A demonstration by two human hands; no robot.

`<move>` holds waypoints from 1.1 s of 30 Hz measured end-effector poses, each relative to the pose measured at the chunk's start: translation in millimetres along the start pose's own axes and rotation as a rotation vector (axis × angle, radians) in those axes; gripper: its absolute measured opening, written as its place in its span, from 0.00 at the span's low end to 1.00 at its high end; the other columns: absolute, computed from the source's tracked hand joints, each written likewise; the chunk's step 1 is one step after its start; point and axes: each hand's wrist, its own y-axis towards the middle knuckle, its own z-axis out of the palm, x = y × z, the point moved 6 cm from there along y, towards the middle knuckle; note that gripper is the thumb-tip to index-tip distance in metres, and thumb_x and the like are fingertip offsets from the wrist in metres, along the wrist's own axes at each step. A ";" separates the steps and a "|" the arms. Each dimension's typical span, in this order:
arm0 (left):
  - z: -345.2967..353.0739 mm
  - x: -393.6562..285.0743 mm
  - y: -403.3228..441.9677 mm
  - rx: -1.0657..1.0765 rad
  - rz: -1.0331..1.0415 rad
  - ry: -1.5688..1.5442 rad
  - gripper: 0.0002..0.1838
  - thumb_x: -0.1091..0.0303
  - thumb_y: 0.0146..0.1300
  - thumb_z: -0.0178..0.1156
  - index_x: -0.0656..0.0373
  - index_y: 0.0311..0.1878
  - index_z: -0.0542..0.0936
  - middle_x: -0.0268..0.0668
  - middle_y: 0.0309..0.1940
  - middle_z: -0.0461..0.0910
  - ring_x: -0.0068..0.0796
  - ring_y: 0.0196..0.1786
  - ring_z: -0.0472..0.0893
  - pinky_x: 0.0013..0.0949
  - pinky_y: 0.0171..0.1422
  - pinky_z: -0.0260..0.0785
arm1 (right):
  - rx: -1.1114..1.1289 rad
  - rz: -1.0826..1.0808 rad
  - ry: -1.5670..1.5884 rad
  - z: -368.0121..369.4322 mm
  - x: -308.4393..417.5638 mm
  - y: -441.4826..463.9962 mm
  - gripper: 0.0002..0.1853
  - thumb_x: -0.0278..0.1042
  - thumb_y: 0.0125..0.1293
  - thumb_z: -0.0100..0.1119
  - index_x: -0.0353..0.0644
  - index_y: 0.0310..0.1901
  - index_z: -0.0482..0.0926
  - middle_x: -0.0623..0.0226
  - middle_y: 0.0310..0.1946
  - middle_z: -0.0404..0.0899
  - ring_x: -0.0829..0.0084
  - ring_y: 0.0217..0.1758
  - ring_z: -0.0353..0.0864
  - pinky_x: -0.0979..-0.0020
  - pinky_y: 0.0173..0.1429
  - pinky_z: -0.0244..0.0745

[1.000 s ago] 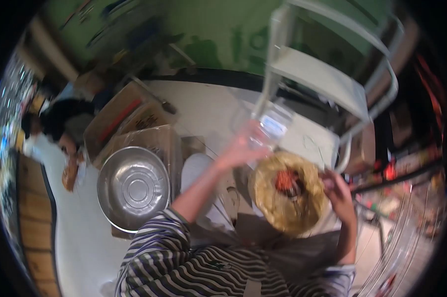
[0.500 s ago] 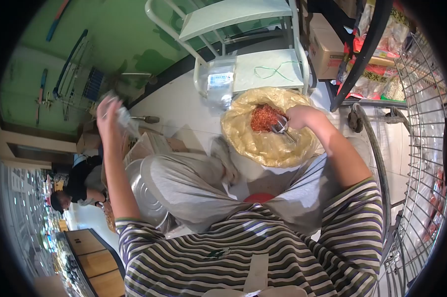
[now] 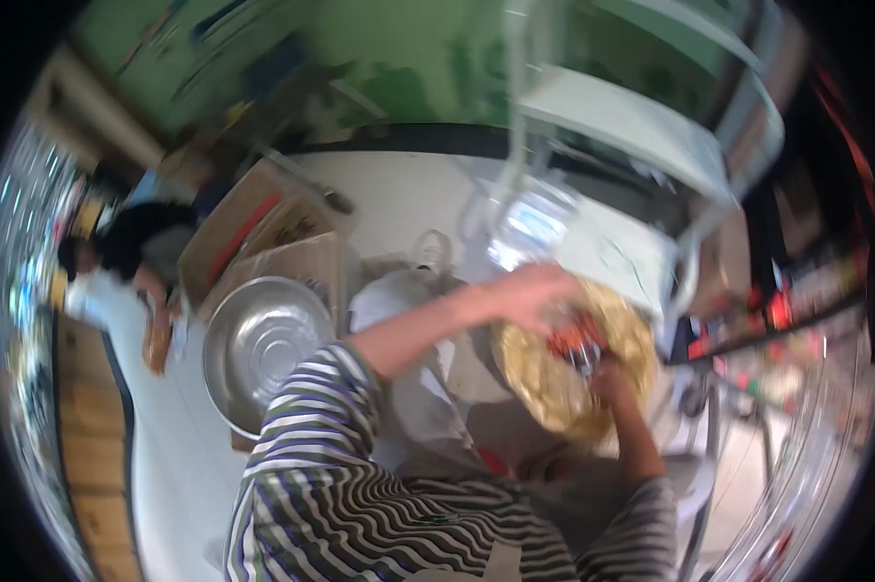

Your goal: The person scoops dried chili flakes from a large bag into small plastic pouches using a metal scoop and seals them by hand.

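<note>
A yellow plastic-lined sack (image 3: 529, 378) stands open on the floor, holding small red-orange pieces (image 3: 575, 336) whose kind I cannot make out. My right hand (image 3: 612, 383) is at the sack's mouth, closed on a metal scoop (image 3: 583, 362) resting among the pieces. My left hand (image 3: 539, 296) reaches across to the sack's near-left rim, palm down above it; motion blurs its fingers, and whether it holds anything is unclear. Just beyond it, a stack of clear plastic bags (image 3: 534, 225) lies on the step stool's lower tread.
A white step stool (image 3: 617, 121) stands behind the sack, with green string (image 3: 621, 260) on its tread. To the left are a large steel basin (image 3: 226, 354) and an open cardboard box (image 3: 219, 238). Another person (image 3: 151, 238) is farther left. A wire cart (image 3: 777, 485) is at right.
My left hand has swung from the far left, where it held something clear and plastic, over to the sack. The view has turned left, showing the basin more fully. The scoop stays in my right hand.
</note>
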 end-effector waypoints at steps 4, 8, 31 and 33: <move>45.8 12.9 0.5 -0.262 0.162 -0.113 0.46 0.49 0.34 0.77 0.57 0.58 0.70 0.49 0.48 0.75 0.52 0.54 0.75 0.48 0.57 0.70 | 0.267 0.100 0.071 2.5 9.9 -9.3 0.53 0.29 0.45 0.61 0.57 0.77 0.49 0.37 0.41 0.80 0.37 0.43 0.80 0.45 0.44 0.74; 36.2 -7.1 17.1 -0.224 0.034 -0.003 0.43 0.45 0.26 0.76 0.53 0.51 0.75 0.47 0.41 0.76 0.48 0.50 0.78 0.46 0.53 0.70 | 0.288 0.174 -0.117 23.1 -24.3 5.8 0.33 0.44 0.62 0.58 0.54 0.70 0.64 0.42 0.41 0.82 0.41 0.43 0.82 0.46 0.42 0.74; 38.8 10.0 22.0 -0.110 -0.175 0.095 0.47 0.38 0.20 0.78 0.46 0.51 0.76 0.40 0.48 0.77 0.48 0.55 0.77 0.54 0.54 0.69 | 0.209 0.223 0.204 -27.5 42.9 38.5 0.22 0.48 0.70 0.48 0.42 0.55 0.78 0.42 0.41 0.82 0.40 0.45 0.80 0.46 0.43 0.73; 45.8 17.0 22.0 -0.105 -0.214 0.144 0.47 0.41 0.21 0.78 0.47 0.52 0.76 0.40 0.48 0.77 0.47 0.55 0.77 0.53 0.55 0.69 | 0.257 0.352 -0.082 -33.4 42.6 31.2 0.22 0.48 0.71 0.47 0.40 0.54 0.79 0.42 0.42 0.81 0.39 0.46 0.79 0.45 0.44 0.72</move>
